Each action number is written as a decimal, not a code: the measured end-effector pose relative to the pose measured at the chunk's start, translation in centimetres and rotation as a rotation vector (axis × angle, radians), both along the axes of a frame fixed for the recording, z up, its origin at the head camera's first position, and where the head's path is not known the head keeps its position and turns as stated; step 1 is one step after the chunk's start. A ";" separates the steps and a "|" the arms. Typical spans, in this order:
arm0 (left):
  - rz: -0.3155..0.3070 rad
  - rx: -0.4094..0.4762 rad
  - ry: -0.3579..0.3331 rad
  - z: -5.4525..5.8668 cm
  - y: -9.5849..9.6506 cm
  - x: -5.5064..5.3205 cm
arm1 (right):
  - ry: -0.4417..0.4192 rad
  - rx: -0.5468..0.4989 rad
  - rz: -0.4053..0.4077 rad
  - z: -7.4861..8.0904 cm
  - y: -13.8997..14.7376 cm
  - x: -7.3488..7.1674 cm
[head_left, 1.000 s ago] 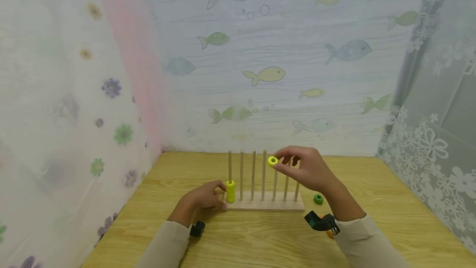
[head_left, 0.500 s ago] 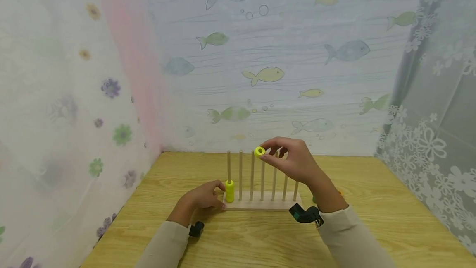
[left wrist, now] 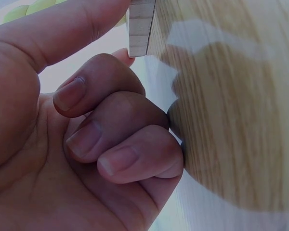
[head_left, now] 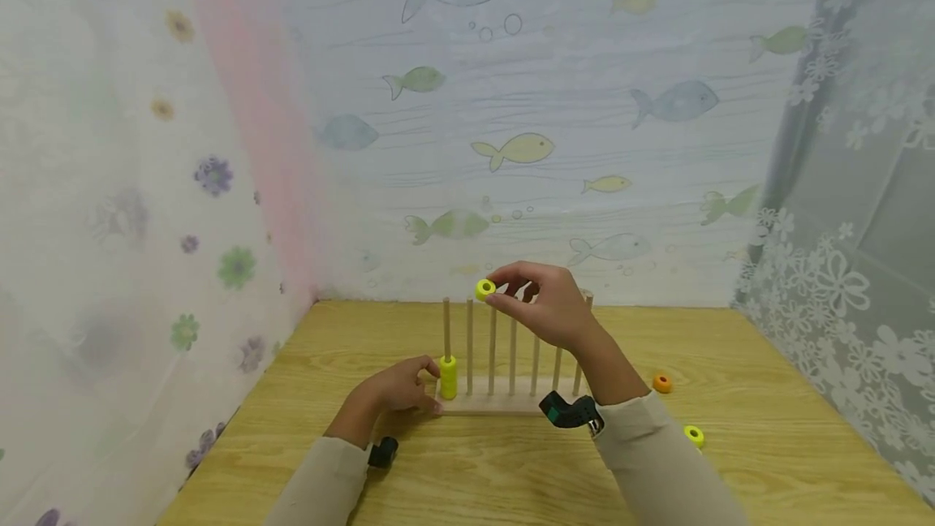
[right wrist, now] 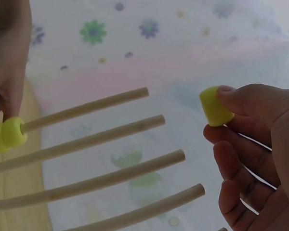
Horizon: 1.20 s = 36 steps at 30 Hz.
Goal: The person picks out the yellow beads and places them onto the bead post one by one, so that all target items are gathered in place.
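Thumb and forefinger of my right hand [head_left: 548, 303] pinch a yellow bead [head_left: 485, 291] with a hole through it. The bead is at peg-top height, over the third peg from the left in the head view. In the right wrist view the bead [right wrist: 215, 106] is apart from the peg ends. A wooden peg stand [head_left: 497, 407] has several upright pegs on a flat base. Yellow beads [head_left: 448, 378] are stacked on its leftmost peg. My left hand [head_left: 390, 392] grips the stand's left end by thumb and forefinger, its other fingers curled [left wrist: 120, 125].
An orange bead [head_left: 662, 382] lies on the wood-grain table [head_left: 467, 469] right of the stand. Another yellow bead [head_left: 694, 435] lies nearer, partly behind the right sleeve [head_left: 657, 453]. A fish-patterned curtain [head_left: 511, 185] hangs behind the table.
My right hand has carried the yellow bead left and slightly up past several pegs. The left hand stays at the stand. An orange and a yellow bead now show beside my right forearm.
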State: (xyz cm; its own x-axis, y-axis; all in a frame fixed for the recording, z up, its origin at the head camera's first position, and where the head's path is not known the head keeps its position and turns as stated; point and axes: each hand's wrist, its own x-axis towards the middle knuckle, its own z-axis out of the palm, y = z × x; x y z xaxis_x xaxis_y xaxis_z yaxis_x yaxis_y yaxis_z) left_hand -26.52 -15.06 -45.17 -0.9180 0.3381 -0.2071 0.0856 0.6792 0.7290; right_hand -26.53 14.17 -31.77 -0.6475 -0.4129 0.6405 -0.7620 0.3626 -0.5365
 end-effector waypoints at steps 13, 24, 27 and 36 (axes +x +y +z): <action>0.004 -0.012 0.005 0.1 0.0 0.0 | -0.053 -0.005 0.003 0.2 -1.8 -0.5; 0.006 -0.024 -0.001 0.1 0.0 -0.1 | -0.032 0.026 0.012 0.6 -3.3 -0.6; 0.006 -0.018 -0.001 0.1 0.0 -0.1 | -0.031 0.030 0.025 0.5 -3.8 -0.6; 0.003 -0.005 0.001 0.3 0.0 0.1 | -0.042 0.063 0.013 0.1 -4.7 -0.6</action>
State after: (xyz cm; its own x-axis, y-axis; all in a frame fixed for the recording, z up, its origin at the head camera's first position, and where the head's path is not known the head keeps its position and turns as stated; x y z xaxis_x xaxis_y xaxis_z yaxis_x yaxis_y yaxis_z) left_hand -26.45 -15.04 -44.85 -0.9192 0.3346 -0.2077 0.0845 0.6827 0.7258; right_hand -27.16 9.44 -31.66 -0.6676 -0.4602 0.5853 -0.7441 0.3864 -0.5449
